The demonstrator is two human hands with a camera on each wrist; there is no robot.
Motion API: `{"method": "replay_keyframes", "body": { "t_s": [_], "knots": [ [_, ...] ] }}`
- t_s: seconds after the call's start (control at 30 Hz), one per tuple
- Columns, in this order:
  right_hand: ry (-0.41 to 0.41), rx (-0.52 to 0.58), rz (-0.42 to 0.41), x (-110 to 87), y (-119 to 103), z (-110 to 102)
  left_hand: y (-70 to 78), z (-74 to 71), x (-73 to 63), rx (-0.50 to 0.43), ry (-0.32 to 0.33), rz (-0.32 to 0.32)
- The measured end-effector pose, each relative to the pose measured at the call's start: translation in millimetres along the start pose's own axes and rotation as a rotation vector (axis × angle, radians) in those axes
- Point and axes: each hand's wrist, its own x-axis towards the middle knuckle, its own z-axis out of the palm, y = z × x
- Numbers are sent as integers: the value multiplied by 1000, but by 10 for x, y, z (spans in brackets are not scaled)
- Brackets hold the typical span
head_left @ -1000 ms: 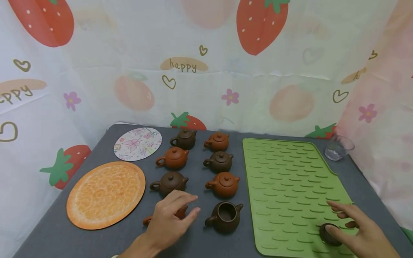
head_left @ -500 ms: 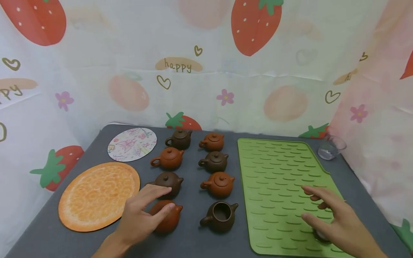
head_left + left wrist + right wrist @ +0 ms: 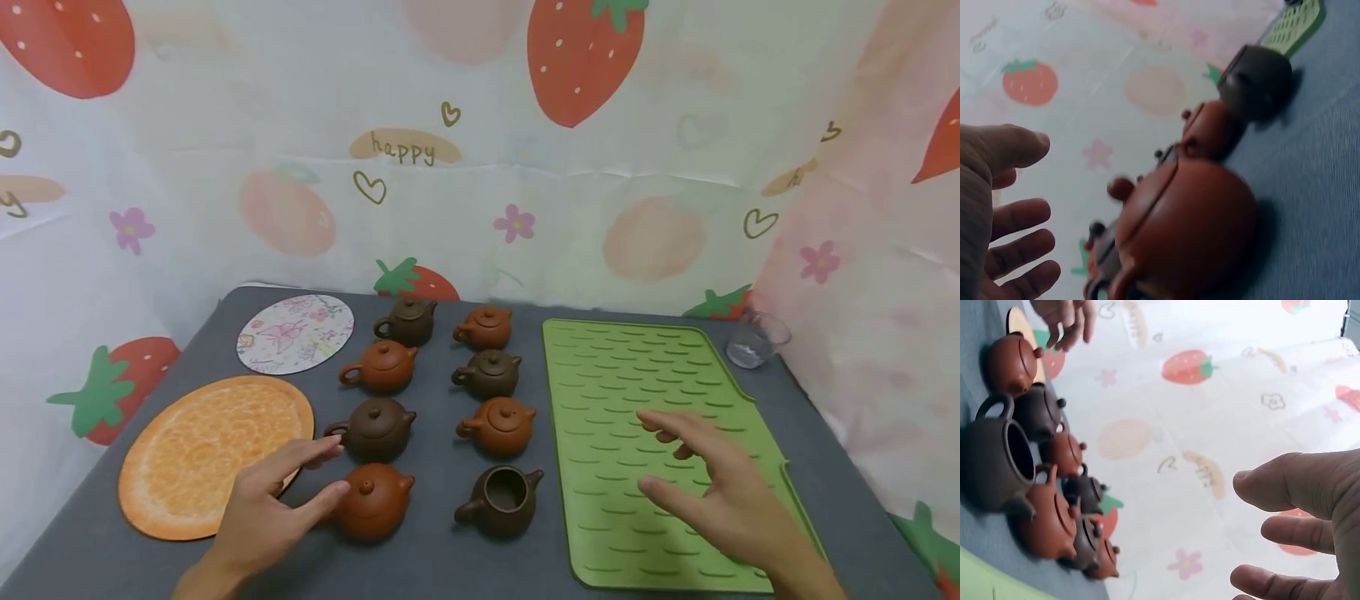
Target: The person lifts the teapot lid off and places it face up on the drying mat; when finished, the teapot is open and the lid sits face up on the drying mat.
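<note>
My left hand (image 3: 262,500) hovers, fingers relaxed, at the handle side of the nearest reddish-brown teapot (image 3: 372,504), which has its lid on. In the left wrist view that hand's thumb and fingers are spread apart beside the teapot and hold nothing. A dark brown teapot (image 3: 504,500) stands lidless, its round mouth showing. Over the green mat (image 3: 600,533) hangs my right hand (image 3: 727,492), thumb and fingers parted around air. The dark lid seen earlier on the mat is hidden behind this hand in the head view; a small dark thing (image 3: 1292,2) shows on the mat in the left wrist view.
Several more lidded teapots, reddish-brown and dark, stand in two rows; one dark teapot (image 3: 378,429) is close beyond my left hand. An orange round mat (image 3: 217,450) and a flowered round mat (image 3: 296,333) lie left. A clear cup (image 3: 753,342) stands back right.
My left hand has drawn left, off the front reddish-brown teapot it was covering. The right hand has let go of the dark lid and moved left over the mat. The head view has shifted slightly.
</note>
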Motion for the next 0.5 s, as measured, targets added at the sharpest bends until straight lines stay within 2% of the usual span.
{"method": "replay_keyframes", "body": {
  "t_s": [0.17, 0.4, 0.5],
  "knots": [
    [-23, 44, 1, 87, -36, 116, -99, -90, -130, -5, -64, -150],
    [2, 92, -48, 198, -46, 303, -196, -80, -252, 21, -113, -184],
    [-17, 114, -43, 253, -70, 380, -229, -72, -295, 23, -119, -185]
  ]
}}
